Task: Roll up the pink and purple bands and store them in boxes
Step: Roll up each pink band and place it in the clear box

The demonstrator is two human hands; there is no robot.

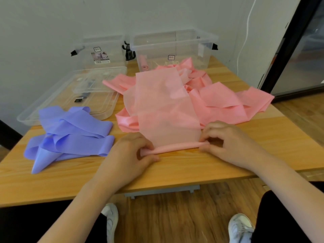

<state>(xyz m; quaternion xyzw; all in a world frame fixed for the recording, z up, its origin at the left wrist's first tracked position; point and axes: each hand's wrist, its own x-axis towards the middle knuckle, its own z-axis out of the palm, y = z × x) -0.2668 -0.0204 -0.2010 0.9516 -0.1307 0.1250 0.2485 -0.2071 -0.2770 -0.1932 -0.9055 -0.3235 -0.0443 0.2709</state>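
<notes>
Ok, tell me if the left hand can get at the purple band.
Probably yes: the purple band lies uncovered just left of the left hand, but that hand grips the pink roll.

Head-worn camera looks down, close over the table (175, 165).

Both forearms are bare with no sleeves, watch or rings showing on the left hand (129, 155) or the right hand (228, 142), while below them the legs wear black trousers (280, 216) and white lace-up sneakers (240, 227).
</notes>
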